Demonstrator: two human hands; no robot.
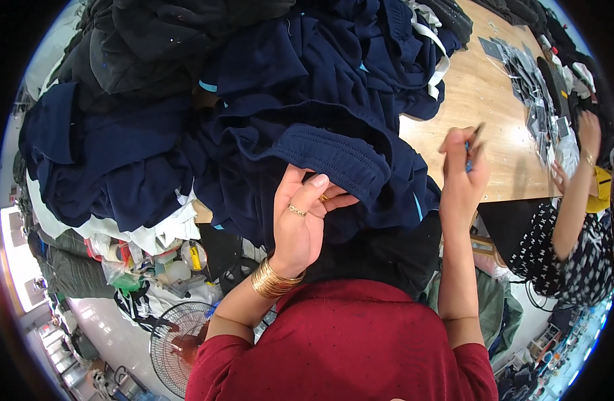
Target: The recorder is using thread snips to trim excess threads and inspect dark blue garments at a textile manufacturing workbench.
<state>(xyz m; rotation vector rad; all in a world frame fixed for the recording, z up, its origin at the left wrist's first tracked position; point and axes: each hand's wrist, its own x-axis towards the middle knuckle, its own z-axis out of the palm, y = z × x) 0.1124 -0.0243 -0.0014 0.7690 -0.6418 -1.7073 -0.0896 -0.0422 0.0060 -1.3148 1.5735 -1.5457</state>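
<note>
Pinching navy waistband (334, 159) between thumb and fingers of left hand (300, 227) | gripping 1 small blurred tool (478, 134) in curled fingers of right hand (463, 175), at table's (507, 180) near edge

Steeply down from the head we look — a wide fisheye, left of its pair, close above left hand (298, 230) and right hand (465, 160) — and out across the near edge of the table (507, 164), red shirt (347, 344) filling the bottom middle.
</note>
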